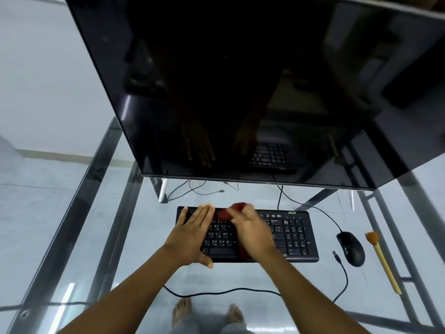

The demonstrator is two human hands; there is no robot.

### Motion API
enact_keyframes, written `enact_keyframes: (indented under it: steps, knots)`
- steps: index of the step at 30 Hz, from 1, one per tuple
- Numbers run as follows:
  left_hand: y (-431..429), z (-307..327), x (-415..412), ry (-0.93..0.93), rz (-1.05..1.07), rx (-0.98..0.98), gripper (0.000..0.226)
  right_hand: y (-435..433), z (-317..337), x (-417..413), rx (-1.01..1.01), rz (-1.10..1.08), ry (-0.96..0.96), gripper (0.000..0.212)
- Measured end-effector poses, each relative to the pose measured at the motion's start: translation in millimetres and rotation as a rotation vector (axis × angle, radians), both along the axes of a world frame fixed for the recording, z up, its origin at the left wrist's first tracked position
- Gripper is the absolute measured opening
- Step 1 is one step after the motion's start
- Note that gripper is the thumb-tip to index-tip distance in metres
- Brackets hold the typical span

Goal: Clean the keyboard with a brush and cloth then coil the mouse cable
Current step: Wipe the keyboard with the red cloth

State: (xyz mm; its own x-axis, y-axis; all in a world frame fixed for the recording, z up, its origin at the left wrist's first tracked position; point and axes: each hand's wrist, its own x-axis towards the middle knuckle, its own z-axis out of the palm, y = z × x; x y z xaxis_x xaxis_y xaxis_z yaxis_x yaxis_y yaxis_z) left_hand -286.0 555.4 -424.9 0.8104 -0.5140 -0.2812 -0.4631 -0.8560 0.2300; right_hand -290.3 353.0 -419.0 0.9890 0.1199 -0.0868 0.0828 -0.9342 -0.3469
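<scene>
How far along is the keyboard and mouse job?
Brushing looks finished: the brush lies beside the mouse. In hand: the right hand wipes the keyboard with a red cloth while the left hand presses it flat. Left: the mouse cable trails uncoiled.

I have one view only, the wide-angle head camera, looking forward and steeply down from close above the glass desk [144, 273]. The left hand [192, 237] and right hand [252, 235] sit just below centre on the keyboard [296, 235]; beyond them the monitor [240, 80] fills the upper frame.
</scene>
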Motion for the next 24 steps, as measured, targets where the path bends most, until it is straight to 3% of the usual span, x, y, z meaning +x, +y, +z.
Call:
enact_keyframes:
  steps: [3, 5, 7, 8, 11, 14, 18, 19, 24]
  knots:
    - [0, 1, -1, -0.006, 0.006, -0.022, 0.144, -11, 11, 10, -0.028, -0.345, 0.041, 0.029]
    - [0, -1, 0, -0.011, 0.008, -0.025, 0.145, 19, 16, -1, 0.118, -0.281, 0.09, 0.021]
    - [0, -1, 0, -0.01, 0.008, -0.023, 0.144, 43, 17, -14, 0.158, 0.007, 0.07, 0.022]
    - [-1, 0, 0, -0.005, 0.006, -0.021, 0.143, 42, 16, -14, 0.175, 0.046, 0.102, 0.023]
    - [-2, 3, 0, -0.009, 0.004, 0.006, 0.143, 6, 19, 8, 0.281, -0.143, 0.179, 0.021]
    - [-4, 4, -1, -0.034, -0.003, 0.048, 0.142, -7, 15, 7, 0.298, -0.343, 0.129, 0.027]
    - [-9, 8, 0, -0.022, -0.01, 0.062, 0.142, 30, 18, -36, 0.274, 0.036, 0.247, 0.03]
    - [-9, 9, 0, -0.015, -0.01, 0.068, 0.141, 29, 19, -41, 0.313, 0.036, 0.281, 0.032]
    - [-12, 13, -2, -0.006, -0.03, 0.177, 0.135, -21, 27, -41, 0.543, -0.371, 0.155, 0.024]
